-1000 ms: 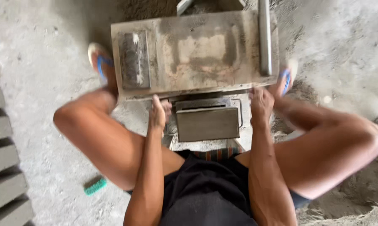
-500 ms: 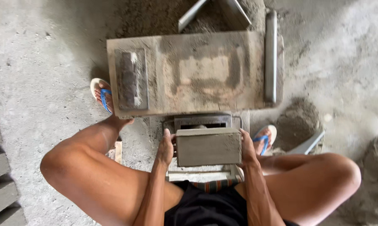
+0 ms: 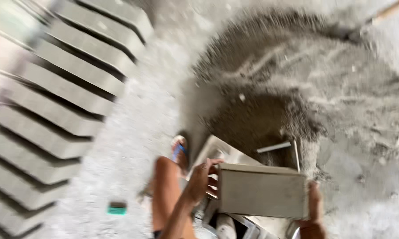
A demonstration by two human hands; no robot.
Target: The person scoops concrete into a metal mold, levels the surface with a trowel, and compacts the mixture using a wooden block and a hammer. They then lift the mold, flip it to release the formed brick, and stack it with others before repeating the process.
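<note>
I hold a grey rectangular concrete block (image 3: 261, 191) between both hands, lifted above the metal block mould (image 3: 217, 152). My left hand (image 3: 199, 179) presses flat on the block's left end. My right hand (image 3: 313, 208) grips its right end, partly hidden by the block. My left leg and a foot in a blue-strapped sandal (image 3: 179, 151) show just left of the mould. The view is blurred by motion.
Several rows of finished grey blocks (image 3: 53, 115) lie side by side on the concrete floor at the left. A large pile of grey sand mix (image 3: 305, 84) fills the upper right. A small green object (image 3: 117, 208) lies on the floor at lower left.
The block has come up out of the mould, held between both hands. The camera has swung left, bringing the rows of blocks and the sand pile into view.
</note>
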